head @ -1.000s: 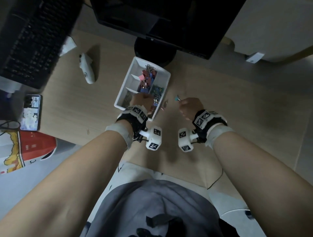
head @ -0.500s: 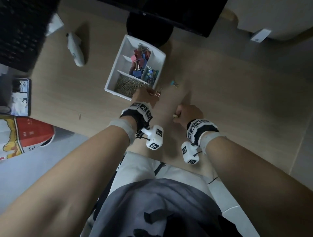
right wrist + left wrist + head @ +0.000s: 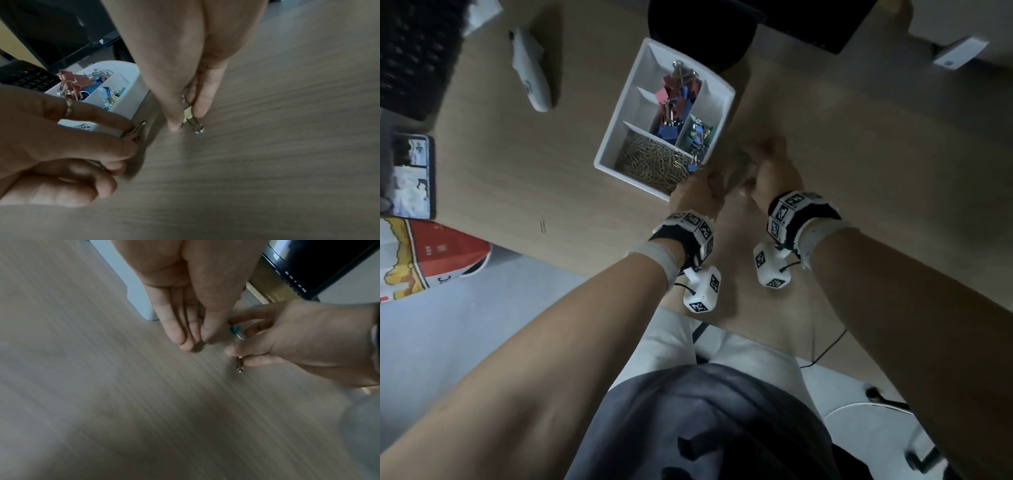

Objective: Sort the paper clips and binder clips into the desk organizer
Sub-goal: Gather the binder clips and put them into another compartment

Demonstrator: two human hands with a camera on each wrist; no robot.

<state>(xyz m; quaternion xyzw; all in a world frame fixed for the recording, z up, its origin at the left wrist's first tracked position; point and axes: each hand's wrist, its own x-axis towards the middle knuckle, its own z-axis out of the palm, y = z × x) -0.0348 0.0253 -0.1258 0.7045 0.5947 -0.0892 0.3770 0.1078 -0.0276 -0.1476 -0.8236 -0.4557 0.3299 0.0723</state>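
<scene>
Stray paper clip: one paper clip [image 3: 542,226] was seen lying loose on the desk [image 3: 517,164] at the left of the head view, well apart from both hands.
Desk organizer: the white desk organizer [image 3: 633,181] was pictured at upper centre, with a heap of paper clips [image 3: 654,161] in its nearest compartment and coloured binder clips [image 3: 674,99] stacked behind.
Handling: the binder clips were judged light, stiff and springy, with smooth wire loops likely to slip. A pinch across the folded body was judged the surest hold.
Left hand: the left hand [image 3: 695,193] was held just beside the organizer's near right corner. A pink binder clip [image 3: 134,132] was pinched between thumb and forefinger, with the remaining fingers curled under.
Right hand: the right hand [image 3: 768,168] was lowered to the desk right of centre, with its fingers drawn close together. A pale binder clip [image 3: 194,123] was nipped at the fingertips.
Teal binder clip: a teal binder clip [image 3: 235,329] was shown against the right fingers. Whether it was gripped could not be told.
</scene>
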